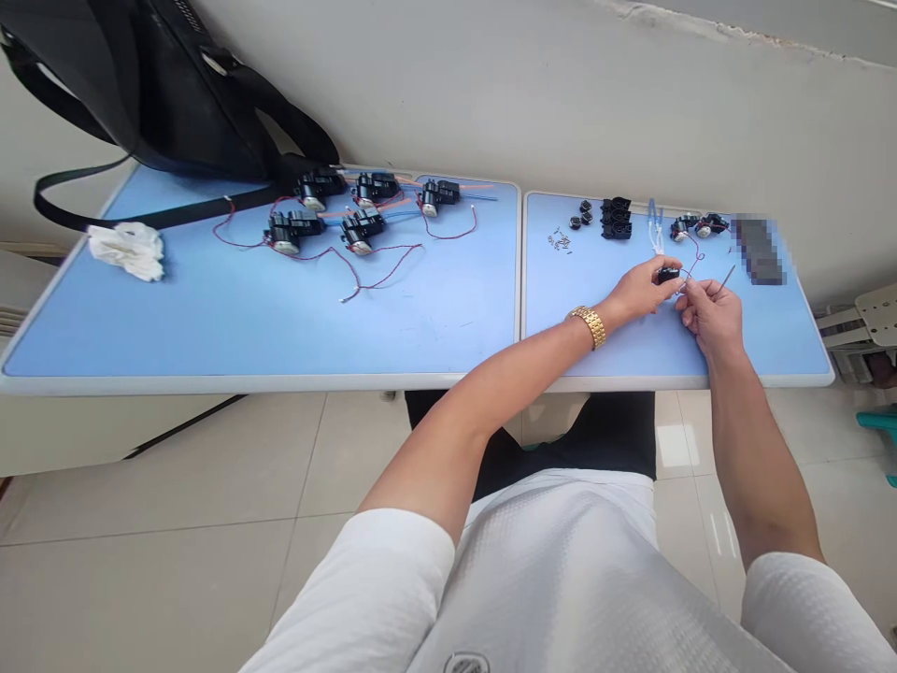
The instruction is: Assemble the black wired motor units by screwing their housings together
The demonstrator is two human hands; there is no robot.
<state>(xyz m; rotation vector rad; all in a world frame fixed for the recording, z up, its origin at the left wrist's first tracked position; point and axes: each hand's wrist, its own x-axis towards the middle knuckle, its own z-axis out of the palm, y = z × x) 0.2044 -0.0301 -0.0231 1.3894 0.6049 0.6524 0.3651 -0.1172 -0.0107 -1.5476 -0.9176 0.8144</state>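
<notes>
Over the right-hand blue counter with white edging, the left hand grasps a small black plastic part. Nearer that counter's right end, the right hand grips a thin greyish rod.

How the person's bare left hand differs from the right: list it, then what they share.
The left hand grips a small, blocky black part; the right hand has a thin greyish rod sticking out of it.
The left hand has a gold-coloured metal-link band at its wrist; the right hand's wrist is bare.
Both are over the light-blue tabletop, fingertips close together.
</notes>
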